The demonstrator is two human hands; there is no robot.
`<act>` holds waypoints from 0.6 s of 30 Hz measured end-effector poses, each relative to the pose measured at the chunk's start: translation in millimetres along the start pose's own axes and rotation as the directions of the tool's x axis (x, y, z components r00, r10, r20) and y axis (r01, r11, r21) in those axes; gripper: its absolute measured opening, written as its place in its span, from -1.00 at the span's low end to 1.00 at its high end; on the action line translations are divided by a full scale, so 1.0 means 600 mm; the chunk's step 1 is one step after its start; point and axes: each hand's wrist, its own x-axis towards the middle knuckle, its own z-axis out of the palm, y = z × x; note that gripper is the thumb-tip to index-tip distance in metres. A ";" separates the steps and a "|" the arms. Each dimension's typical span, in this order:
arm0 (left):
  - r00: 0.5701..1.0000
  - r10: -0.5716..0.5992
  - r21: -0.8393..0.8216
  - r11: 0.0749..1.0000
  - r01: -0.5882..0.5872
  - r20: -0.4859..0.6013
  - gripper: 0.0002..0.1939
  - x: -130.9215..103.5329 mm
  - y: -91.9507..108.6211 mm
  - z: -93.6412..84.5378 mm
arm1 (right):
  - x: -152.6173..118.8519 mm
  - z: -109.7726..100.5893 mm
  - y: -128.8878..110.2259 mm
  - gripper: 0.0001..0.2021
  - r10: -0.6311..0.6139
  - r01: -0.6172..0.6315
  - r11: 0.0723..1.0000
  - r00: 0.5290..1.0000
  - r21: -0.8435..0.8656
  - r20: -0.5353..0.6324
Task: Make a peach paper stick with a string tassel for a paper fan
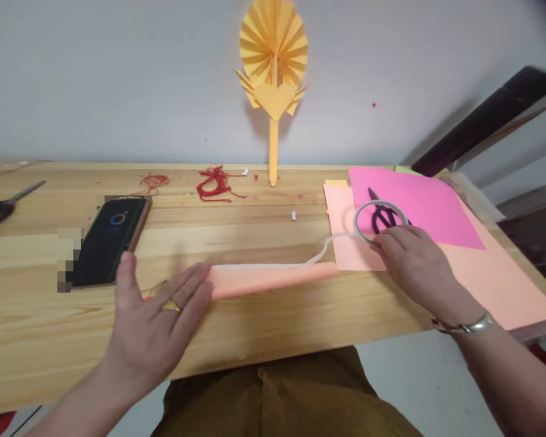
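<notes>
A rolled tube of peach paper [268,281] lies across the wooden table near its front edge. My left hand [159,315] rests flat with fingers stretched over the tube's left end. Along the tube's upper edge runs a strip of white tape [259,266], which lifts off near the right end. From there it leads to a tape roll [357,226] that my right hand [414,261] pinches by its near rim. The roll is tilted up above the paper sheets, and black-handled scissors [382,215] show through its ring.
Pink paper [446,212] and peach sheets [491,285] lie at the right. A phone [111,243] and other scissors [0,211] are at the left. Red thread [213,184] lies at the back, and a yellow paper flower [274,100] leans on the wall.
</notes>
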 end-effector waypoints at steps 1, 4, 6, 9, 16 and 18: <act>1.000 -0.003 0.002 1.000 0.003 -0.006 -0.75 -0.002 0.005 0.005 | -0.001 0.003 -0.004 -0.83 -0.007 0.007 1.000 1.000 0.002 0.021; 0.999 -0.015 0.019 1.000 0.016 -0.033 -0.74 -0.009 0.021 0.021 | -0.001 0.005 -0.017 -0.83 -0.012 0.011 1.000 0.996 0.004 0.094; 0.999 -0.005 0.041 0.999 0.006 -0.041 -0.72 -0.016 0.030 0.032 | 0.000 0.008 -0.024 -0.84 -0.009 0.008 1.000 0.993 0.005 0.119; 0.998 0.050 0.111 0.993 -0.045 -0.039 -0.72 -0.025 0.038 0.047 | -0.001 0.014 -0.030 -0.80 0.004 -0.005 1.000 0.992 0.010 0.128; 0.996 0.091 0.133 0.987 -0.091 0.007 -0.76 -0.029 0.033 0.060 | -0.008 -0.008 -0.034 -0.71 0.057 -0.069 0.996 0.975 0.048 0.217; 0.995 0.095 0.134 0.986 -0.098 0.023 -0.75 -0.028 0.032 0.060 | -0.003 -0.026 -0.049 -0.68 0.101 -0.111 0.993 0.979 0.044 0.175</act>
